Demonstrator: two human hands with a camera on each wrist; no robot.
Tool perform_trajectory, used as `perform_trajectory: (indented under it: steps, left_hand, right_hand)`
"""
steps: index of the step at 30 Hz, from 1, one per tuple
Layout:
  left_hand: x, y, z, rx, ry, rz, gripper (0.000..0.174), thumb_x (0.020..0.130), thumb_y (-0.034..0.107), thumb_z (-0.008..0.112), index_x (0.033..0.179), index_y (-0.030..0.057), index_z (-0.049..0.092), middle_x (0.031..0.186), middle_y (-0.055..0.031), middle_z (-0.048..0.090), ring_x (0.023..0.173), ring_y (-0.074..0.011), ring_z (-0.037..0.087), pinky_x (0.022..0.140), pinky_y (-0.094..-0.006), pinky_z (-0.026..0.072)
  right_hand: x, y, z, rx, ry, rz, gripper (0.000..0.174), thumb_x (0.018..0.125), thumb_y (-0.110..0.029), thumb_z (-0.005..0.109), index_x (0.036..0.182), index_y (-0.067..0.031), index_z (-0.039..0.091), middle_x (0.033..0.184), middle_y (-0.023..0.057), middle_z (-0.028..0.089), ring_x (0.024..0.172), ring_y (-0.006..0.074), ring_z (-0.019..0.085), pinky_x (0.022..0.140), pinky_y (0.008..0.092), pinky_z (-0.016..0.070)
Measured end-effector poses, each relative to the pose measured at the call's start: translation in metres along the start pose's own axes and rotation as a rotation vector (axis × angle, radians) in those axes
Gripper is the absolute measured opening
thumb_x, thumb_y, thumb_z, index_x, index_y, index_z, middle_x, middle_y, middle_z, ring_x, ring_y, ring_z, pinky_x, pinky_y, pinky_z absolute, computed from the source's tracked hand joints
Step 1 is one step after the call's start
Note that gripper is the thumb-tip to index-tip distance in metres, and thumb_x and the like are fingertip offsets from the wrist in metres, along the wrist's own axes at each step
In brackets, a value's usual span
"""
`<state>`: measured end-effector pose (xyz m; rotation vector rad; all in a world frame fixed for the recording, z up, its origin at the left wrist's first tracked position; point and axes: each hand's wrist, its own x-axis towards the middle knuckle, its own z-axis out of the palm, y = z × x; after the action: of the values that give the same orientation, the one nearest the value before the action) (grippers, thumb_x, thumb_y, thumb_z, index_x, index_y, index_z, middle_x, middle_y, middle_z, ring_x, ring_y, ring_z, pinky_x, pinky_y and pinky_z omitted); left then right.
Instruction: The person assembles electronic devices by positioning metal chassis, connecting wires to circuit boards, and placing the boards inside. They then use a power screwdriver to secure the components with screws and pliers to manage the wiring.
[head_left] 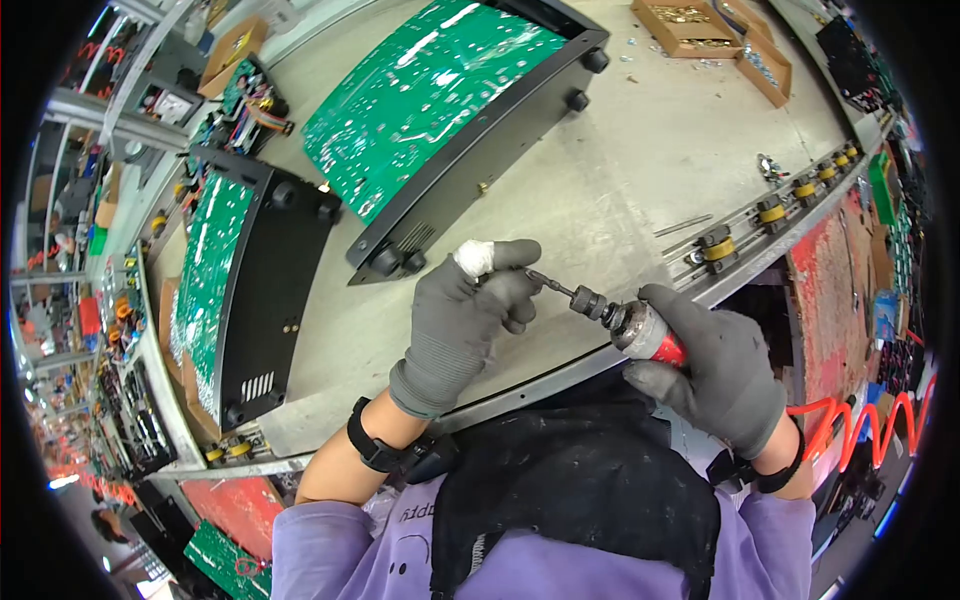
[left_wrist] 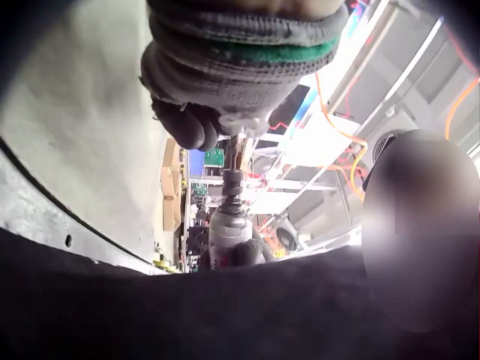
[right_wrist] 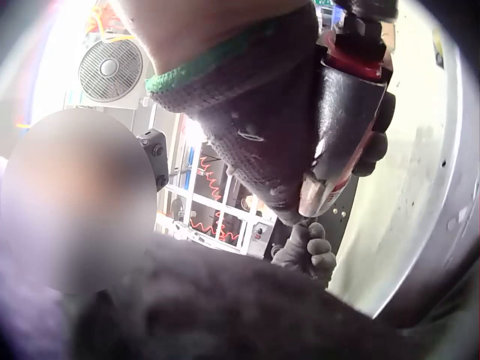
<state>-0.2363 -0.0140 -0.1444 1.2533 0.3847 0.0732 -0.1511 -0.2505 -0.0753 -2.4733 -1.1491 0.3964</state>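
The right hand [head_left: 720,375] is clenching the air screwdriver [head_left: 640,328] while the left hand [head_left: 465,320] is pinching its bit [head_left: 550,283] just beyond, risking a snag if it spins.

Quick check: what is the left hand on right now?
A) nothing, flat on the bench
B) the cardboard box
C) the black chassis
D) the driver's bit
D: the left hand pinches the tip of the bit between its fingertips, while the right hand grips the driver by its body.
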Motion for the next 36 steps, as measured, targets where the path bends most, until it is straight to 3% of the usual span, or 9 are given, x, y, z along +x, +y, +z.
perform_trajectory:
  steps: [2, 7, 18, 23, 25, 27, 30, 34, 36]
  left_hand:
    - [-0.009, 0.006, -0.013, -0.207, 0.033, -0.224, 0.032, 0.099, 0.024, 0.059, 0.116, -0.0028, 0.062, 0.083, -0.005, 0.063, 0.064, -0.0097, 0.055, 0.056, -0.0221, 0.0467]
    - [-0.028, -0.011, -0.023, -0.454, 0.107, -0.238, 0.055, 0.095, 0.052, 0.058, 0.114, 0.0005, 0.061, 0.077, -0.0039, 0.058, 0.061, -0.012, 0.049, 0.057, -0.0264, 0.0409]
    - [-0.039, -0.008, -0.021, -0.295, 0.154, -0.119, 0.047, 0.096, 0.044, 0.06, 0.112, -0.0004, 0.062, 0.076, -0.0038, 0.061, 0.06, -0.0107, 0.052, 0.056, -0.0243, 0.0421]
    - [-0.044, 0.006, -0.027, -0.259, 0.123, -0.177, 0.041, 0.098, 0.038, 0.06, 0.107, -0.0012, 0.065, 0.074, -0.0035, 0.063, 0.058, -0.0077, 0.054, 0.052, -0.0208, 0.0407]
    - [-0.05, 0.019, -0.036, 0.228, 0.275, -0.113, 0.039, 0.097, 0.036, 0.059, 0.1, -0.0021, 0.068, 0.071, -0.0031, 0.062, 0.056, -0.0062, 0.051, 0.049, -0.0204, 0.0382]
    - [-0.047, 0.026, -0.043, 0.355, 0.583, 0.228, 0.05, 0.099, 0.047, 0.051, 0.094, -0.001, 0.065, 0.069, -0.007, 0.06, 0.053, -0.0053, 0.048, 0.048, -0.0188, 0.035]
    - [-0.024, 0.034, -0.063, 0.696, 0.46, 0.488, 0.053, 0.102, 0.043, 0.047, 0.12, -0.0064, 0.057, 0.1, -0.0104, 0.066, 0.076, -0.0137, 0.061, 0.067, -0.0271, 0.0515]
    - [0.0, 0.035, -0.078, 0.549, 0.303, 0.287, 0.047, 0.104, 0.032, 0.048, 0.133, -0.005, 0.049, 0.118, -0.0131, 0.062, 0.09, -0.0192, 0.063, 0.079, -0.0326, 0.0546]
    - [0.002, 0.037, -0.084, 1.357, 0.272, 0.693, 0.034, 0.091, 0.001, 0.06, 0.125, 0.0001, 0.055, 0.116, -0.0172, 0.061, 0.095, -0.0226, 0.067, 0.077, -0.0329, 0.0577]
  right_hand:
    - [0.004, -0.008, 0.012, 0.082, -0.008, -0.026, 0.065, 0.077, -0.042, 0.077, 0.125, -0.0039, 0.056, 0.084, 0.0164, 0.066, 0.073, 0.0333, 0.066, 0.065, 0.0406, 0.0513]
    - [0.007, -0.024, 0.032, 0.236, 0.005, -0.063, 0.062, 0.079, -0.039, 0.077, 0.125, -0.0038, 0.055, 0.081, 0.0174, 0.065, 0.071, 0.0348, 0.066, 0.062, 0.0405, 0.0511]
    - [0.006, -0.031, 0.035, 0.159, -0.032, -0.057, 0.059, 0.084, -0.042, 0.072, 0.125, -0.0034, 0.055, 0.082, 0.019, 0.065, 0.072, 0.0367, 0.066, 0.063, 0.0418, 0.052]
    - [0.009, -0.022, 0.044, 0.634, -0.227, 0.026, 0.054, 0.089, -0.038, 0.068, 0.126, -0.0016, 0.052, 0.09, 0.0193, 0.067, 0.08, 0.0377, 0.068, 0.07, 0.0398, 0.0532]
    - [0.01, -0.021, 0.041, 0.758, -0.259, 0.065, 0.054, 0.09, -0.037, 0.068, 0.126, -0.0014, 0.051, 0.09, 0.0187, 0.067, 0.081, 0.0354, 0.068, 0.072, 0.0385, 0.0526]
    - [0.011, -0.017, 0.043, 0.922, -0.254, 0.074, 0.052, 0.09, -0.035, 0.067, 0.127, -0.0012, 0.05, 0.093, 0.0174, 0.065, 0.087, 0.0281, 0.068, 0.077, 0.0357, 0.0509]
    - [0.017, -0.014, 0.038, 0.968, -0.33, 0.122, 0.057, 0.087, -0.036, 0.071, 0.127, -0.0017, 0.049, 0.097, 0.0166, 0.065, 0.091, 0.0265, 0.067, 0.078, 0.0363, 0.0505]
    - [0.023, -0.019, 0.033, 0.877, -0.377, 0.131, 0.084, 0.067, -0.034, 0.088, 0.133, -0.0018, 0.047, 0.108, 0.0089, 0.061, 0.096, 0.0183, 0.059, 0.085, 0.0331, 0.0487]
    - [0.026, -0.025, 0.032, 0.861, -0.391, 0.192, 0.088, 0.058, -0.02, 0.09, 0.133, -0.0035, 0.047, 0.112, 0.0095, 0.061, 0.099, 0.0188, 0.06, 0.087, 0.0338, 0.049]
